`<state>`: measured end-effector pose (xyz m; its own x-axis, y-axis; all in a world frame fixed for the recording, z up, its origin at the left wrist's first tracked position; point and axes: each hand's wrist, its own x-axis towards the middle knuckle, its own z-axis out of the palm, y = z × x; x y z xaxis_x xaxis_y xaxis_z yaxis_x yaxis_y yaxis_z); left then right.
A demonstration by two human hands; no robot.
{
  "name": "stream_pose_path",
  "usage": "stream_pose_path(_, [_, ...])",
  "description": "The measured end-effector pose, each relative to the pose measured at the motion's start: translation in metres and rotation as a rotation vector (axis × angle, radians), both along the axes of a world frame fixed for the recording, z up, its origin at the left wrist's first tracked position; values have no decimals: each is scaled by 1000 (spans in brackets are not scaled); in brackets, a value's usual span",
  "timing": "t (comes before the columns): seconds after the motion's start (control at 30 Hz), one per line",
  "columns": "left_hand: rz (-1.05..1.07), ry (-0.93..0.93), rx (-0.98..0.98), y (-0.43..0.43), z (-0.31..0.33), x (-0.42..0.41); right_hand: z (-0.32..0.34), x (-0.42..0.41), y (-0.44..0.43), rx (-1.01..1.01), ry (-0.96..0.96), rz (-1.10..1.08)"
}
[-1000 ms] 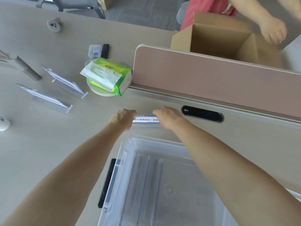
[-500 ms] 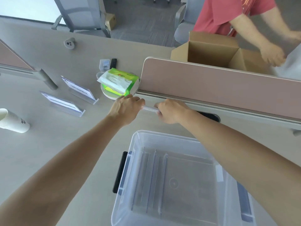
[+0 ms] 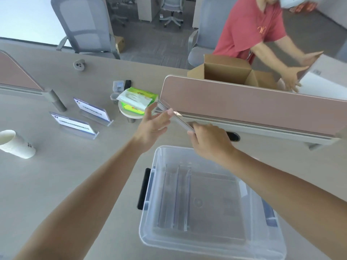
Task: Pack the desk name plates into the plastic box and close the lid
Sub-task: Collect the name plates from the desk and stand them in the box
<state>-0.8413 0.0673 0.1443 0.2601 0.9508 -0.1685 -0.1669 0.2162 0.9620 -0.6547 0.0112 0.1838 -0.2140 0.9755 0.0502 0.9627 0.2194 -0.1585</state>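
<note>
Lifted off the desk [image 3: 56,175], the name plate [image 3: 181,121] hovers beyond the plastic box [image 3: 210,248], right hand [image 3: 210,141] pinching one end, left hand [image 3: 152,124] spread, steadying the other; seemingly light, stiff, slick, best gripped endwise.

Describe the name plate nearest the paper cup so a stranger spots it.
At the left of the desk lies a paper cup. Two clear name plates stand right of it. Yours is the front plate, nearer the cup; the back plate stands toward the tissue pack.
</note>
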Motion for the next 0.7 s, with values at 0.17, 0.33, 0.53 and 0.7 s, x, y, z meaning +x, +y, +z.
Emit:
stream_pose_path(0.17, [43, -136, -100, -24, 22, 27, 1, -1, -33, -103, 122, -95])
stream_pose_path(0.33, [-38, -36, -141, -34, 14, 32, 1, 19, -66, -516, 756, -139])
stream_pose_path(0.53, [-190, -2, -186, -42, 5, 39, -9, 22, -102, -634, 988, -281])
stream_pose_path(0.7, [-276, 87, -230, -56, -3, 61, -28, 20, -126, -585, 1042, -376])
